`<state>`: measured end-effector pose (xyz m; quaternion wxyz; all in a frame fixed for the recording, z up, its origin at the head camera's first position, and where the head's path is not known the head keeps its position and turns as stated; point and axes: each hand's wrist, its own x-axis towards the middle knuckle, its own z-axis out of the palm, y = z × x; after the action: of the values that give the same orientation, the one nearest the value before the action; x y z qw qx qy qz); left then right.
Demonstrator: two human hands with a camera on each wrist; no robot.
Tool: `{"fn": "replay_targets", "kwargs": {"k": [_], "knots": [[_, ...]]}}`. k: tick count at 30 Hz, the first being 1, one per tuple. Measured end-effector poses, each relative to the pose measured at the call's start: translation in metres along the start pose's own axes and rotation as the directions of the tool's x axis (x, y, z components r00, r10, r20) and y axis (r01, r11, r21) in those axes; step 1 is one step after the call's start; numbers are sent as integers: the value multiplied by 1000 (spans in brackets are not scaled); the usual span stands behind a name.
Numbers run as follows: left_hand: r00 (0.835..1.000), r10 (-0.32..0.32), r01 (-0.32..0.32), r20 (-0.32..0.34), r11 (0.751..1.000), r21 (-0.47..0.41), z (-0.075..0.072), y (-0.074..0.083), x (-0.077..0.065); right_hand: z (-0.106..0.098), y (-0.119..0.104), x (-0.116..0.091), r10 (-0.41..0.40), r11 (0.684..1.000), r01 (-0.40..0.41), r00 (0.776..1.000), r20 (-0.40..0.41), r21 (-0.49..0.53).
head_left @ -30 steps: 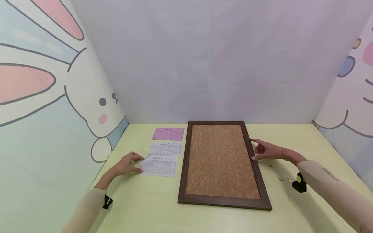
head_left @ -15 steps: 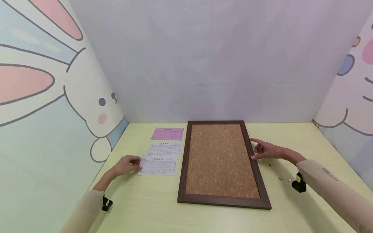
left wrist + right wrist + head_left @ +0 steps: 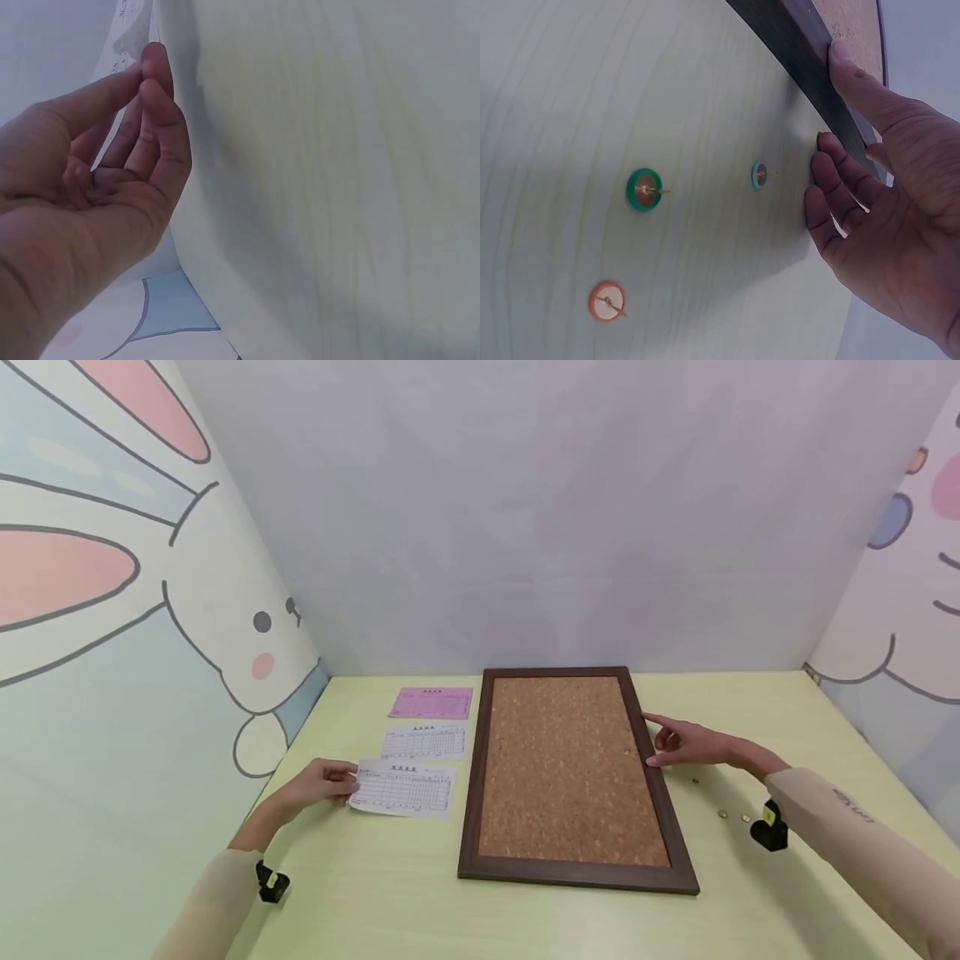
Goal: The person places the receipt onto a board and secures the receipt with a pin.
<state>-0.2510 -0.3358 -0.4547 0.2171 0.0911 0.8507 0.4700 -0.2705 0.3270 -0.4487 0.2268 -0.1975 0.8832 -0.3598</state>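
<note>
In the head view my left hand (image 3: 318,782) pinches the left edge of a white printed form (image 3: 402,789), whose near left corner is lifted off the table. In the left wrist view the thumb and fingertips (image 3: 157,97) meet at the sheet's edge. My right hand (image 3: 693,746) rests at the right side of a corkboard (image 3: 573,768) with a dark brown wooden frame. Its thumb and index finger touch the frame edge, spread apart, while the other fingers bend loosely beside it. The thumb (image 3: 862,86) lies on the frame in the right wrist view.
Beyond the held sheet lie another white form (image 3: 424,742) and a pink form (image 3: 431,702). Three thumbtacks lie point up right of the board: a green one (image 3: 644,190), a light blue one (image 3: 759,175) and an orange one (image 3: 607,301). Walls border the table (image 3: 360,893).
My left fingers have closed on the white form and drawn it slightly left, raising its left edge. The right hand stays at the board's side.
</note>
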Motion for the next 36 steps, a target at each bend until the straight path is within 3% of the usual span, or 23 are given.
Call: {"fn": "replay_targets", "kwargs": {"k": [13,23,29,36], "knots": [[995,-101,98,-22,986,-137,-3,3,0,-4,-1,-8,42,999,-42,999,11,-30],[998,-49,55,27,967,-250,-8,9,0,-4,0,-17,-48,990,40,997,-57,-137],[999,-41,44,18,953,-299,-6,16,-3,-7,-2,-22,-122,988,118,992,-40,-100],[1000,-23,24,7,952,-306,-4,32,-2,-7,-2,-28,-104,991,98,993,-55,-94]]}}
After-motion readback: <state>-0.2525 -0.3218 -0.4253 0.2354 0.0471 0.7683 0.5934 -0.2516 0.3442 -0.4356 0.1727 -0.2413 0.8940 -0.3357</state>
